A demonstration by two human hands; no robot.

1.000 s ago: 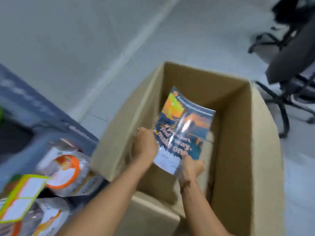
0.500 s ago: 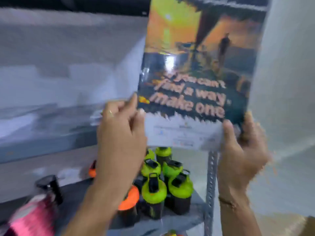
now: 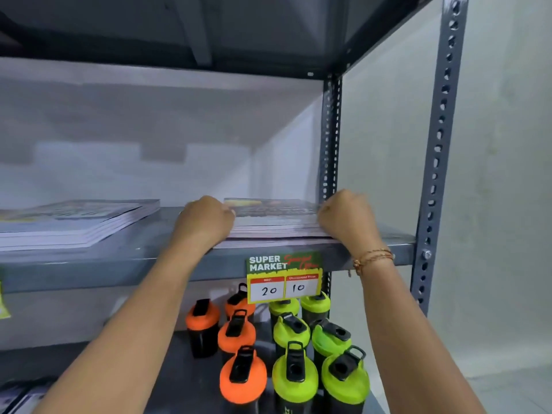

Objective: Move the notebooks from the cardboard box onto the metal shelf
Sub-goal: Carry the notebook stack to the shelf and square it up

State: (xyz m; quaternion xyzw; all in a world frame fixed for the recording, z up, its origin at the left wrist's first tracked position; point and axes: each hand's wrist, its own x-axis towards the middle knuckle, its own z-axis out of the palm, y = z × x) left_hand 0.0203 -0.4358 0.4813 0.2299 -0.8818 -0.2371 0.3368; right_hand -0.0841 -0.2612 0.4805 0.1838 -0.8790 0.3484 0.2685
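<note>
While the forearms rise from six o'clock, the nearest things are the shaker bottles on the lower shelf — orange-lidded ones [image 3: 242,375] at six o'clock, lime-lidded ones [image 3: 345,377] toward five — standing close together and clear of the work above. Just over them a price tag [image 3: 283,276] hangs from the front lip of the metal shelf [image 3: 119,261], reading 20 and 10. At that lip, near the centre of the view, the left hand [image 3: 204,221] and right hand [image 3: 348,215] flank a short stack of notebooks [image 3: 274,222], one on each side edge. Both are curled into loose fists with knuckles up; whether the fingers pinch the top notebook or merely press the stack's sides I cannot tell, since they are hidden behind the knuckles. Held so, the hands probably square the stack against the right-hand upright [image 3: 330,138] — keeping the edges flush so the glossy covers do not slide. Farther off at nine o'clock a second notebook pile [image 3: 77,222] lies flat, well apart. The cardboard box is out of view.
</note>
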